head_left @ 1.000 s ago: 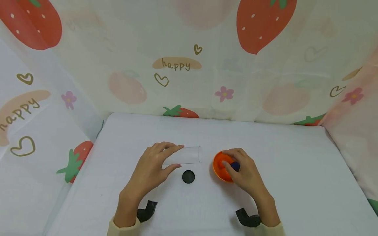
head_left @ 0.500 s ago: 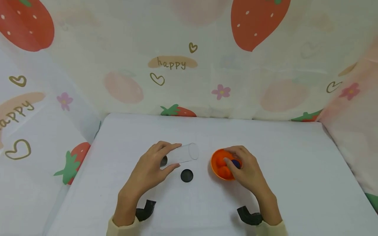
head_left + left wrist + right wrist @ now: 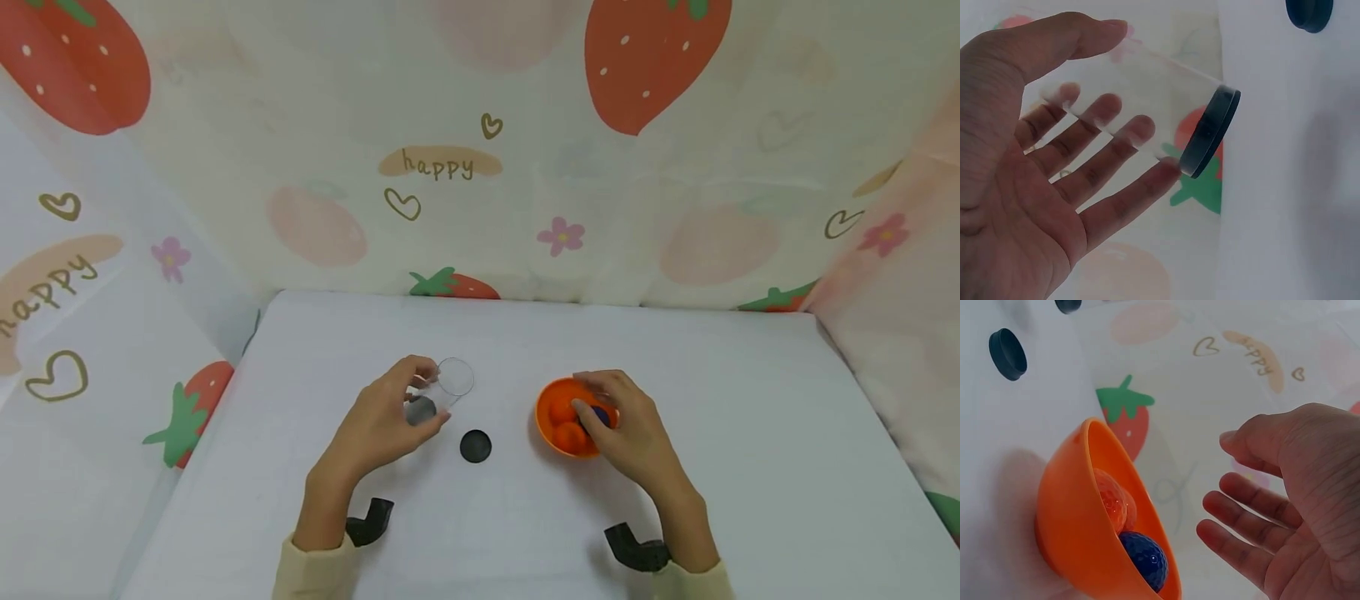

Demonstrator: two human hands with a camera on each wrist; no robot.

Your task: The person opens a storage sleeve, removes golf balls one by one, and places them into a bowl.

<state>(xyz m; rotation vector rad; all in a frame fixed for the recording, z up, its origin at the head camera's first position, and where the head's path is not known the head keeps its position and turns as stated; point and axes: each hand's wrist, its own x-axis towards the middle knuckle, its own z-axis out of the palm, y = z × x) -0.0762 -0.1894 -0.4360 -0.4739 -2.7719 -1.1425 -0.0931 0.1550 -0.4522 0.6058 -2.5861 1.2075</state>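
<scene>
My left hand (image 3: 378,421) grips a clear plastic tube (image 3: 1160,94) between thumb and fingers. A black cap (image 3: 1211,132) closes the tube's lower end; its open round end tilts up and to the right in the head view. On the table just right of that hand lies a loose black cap (image 3: 476,447). My right hand (image 3: 633,433) hovers over an orange bowl (image 3: 1069,519), its fingers loosely bent and holding nothing. Inside the bowl sit orange balls (image 3: 1109,499) and a dark blue golf ball (image 3: 1145,559), which the right thumb partly covers in the head view.
A white cloth covers the table (image 3: 750,433). Behind it hangs a pale curtain (image 3: 337,108) printed with strawberries and hearts, and similar cloth lines both sides. Black curved pieces (image 3: 371,522) stick out at both wrists.
My left hand has turned the tube from lying nearly sideways to a steeper tilt, so its open rim and capped bottom show. The right hand stays over the bowl, almost unmoved.
</scene>
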